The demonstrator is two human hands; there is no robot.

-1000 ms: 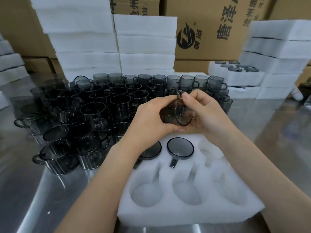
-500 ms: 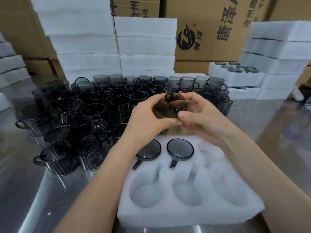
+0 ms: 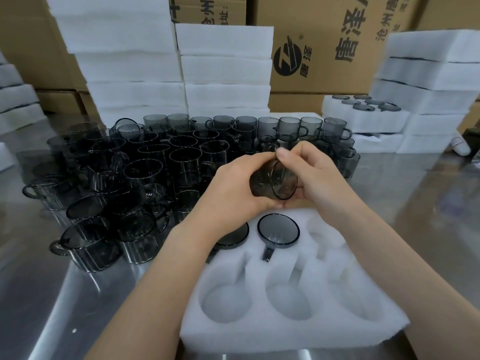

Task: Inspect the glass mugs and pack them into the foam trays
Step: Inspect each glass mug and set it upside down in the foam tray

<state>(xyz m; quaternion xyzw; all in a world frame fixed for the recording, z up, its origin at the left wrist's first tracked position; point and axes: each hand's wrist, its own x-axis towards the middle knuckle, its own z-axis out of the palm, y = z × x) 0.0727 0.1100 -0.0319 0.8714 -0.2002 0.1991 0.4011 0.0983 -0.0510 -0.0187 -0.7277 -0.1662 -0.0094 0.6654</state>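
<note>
Both hands hold one smoky grey glass mug (image 3: 274,183) on its side above the white foam tray (image 3: 298,331). My left hand (image 3: 233,185) wraps its body from the left. My right hand (image 3: 309,172) grips it from the right, thumb and fingers near the handle on top. The mug's rim faces me and to the right. Two mugs sit in the tray's back row: one (image 3: 278,231) in the middle pocket, one (image 3: 235,236) partly behind my left wrist. The three front pockets hold nothing.
A dense crowd of loose grey mugs (image 3: 145,172) stands on the steel table (image 3: 46,307) to the left and behind my hands. Stacks of foam trays (image 3: 130,74) rise behind. Filled trays (image 3: 363,113) are at the right. Cardboard boxes (image 3: 324,48) line the back.
The mug has turned in my hands and dropped a little; its rim, raised and facing me half a second ago, now tilts to the right again. My right thumb has moved to the top.
</note>
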